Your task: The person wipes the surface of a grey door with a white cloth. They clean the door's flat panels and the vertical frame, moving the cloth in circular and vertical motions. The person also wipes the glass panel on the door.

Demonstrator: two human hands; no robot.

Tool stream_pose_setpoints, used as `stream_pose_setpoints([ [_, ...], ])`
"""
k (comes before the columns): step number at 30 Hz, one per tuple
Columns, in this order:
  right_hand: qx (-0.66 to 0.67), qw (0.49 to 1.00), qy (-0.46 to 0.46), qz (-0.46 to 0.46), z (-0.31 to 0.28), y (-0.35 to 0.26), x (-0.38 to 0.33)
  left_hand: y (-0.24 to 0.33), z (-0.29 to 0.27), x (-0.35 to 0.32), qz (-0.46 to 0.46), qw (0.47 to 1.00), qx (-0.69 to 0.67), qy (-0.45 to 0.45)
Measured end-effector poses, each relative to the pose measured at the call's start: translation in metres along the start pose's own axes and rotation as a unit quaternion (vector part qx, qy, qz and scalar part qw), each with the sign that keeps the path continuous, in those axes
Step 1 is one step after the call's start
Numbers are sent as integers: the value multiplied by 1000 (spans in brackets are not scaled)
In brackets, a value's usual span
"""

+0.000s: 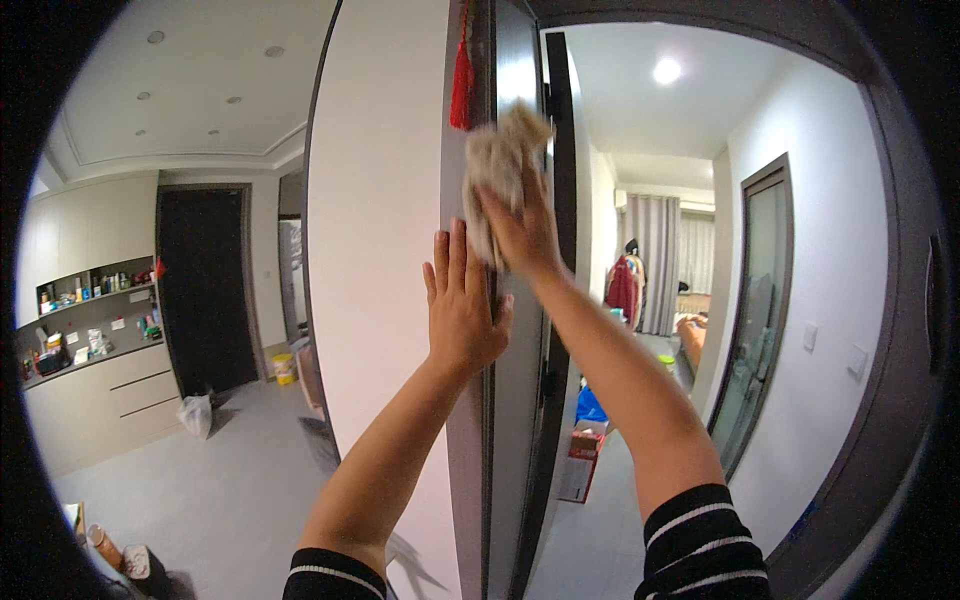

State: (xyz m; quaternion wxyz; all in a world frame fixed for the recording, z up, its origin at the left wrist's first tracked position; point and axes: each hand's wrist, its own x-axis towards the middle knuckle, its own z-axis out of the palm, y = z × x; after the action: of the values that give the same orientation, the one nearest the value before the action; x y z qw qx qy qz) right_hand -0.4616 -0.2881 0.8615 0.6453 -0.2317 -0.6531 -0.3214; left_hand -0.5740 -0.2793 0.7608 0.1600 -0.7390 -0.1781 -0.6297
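My right hand [525,225] is raised and closed on a beige cleaning cloth [497,160], pressing it to the upper part of a dark door frame [470,430]. The cloth is blurred and bunched, and it hides part of the frame behind it. Lower and to the left, my left hand [465,305] lies flat on the frame's edge with its fingers stretched upward, holding nothing. Just above the cloth hangs a red tassel [462,85].
A pale wall panel [385,250] borders the frame on the left. Beyond the doorway are a red and white box [578,475] and a glass door [755,310]. Far left stand a cabinet [90,400], a black door [208,290], a white bag [197,415] and a yellow bucket [285,368].
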Motion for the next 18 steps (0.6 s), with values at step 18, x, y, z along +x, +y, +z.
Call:
stream_pose_setpoints([
  [18,105,982,101,120,3,51,179,-1,8,-7,26,998,-59,17],
])
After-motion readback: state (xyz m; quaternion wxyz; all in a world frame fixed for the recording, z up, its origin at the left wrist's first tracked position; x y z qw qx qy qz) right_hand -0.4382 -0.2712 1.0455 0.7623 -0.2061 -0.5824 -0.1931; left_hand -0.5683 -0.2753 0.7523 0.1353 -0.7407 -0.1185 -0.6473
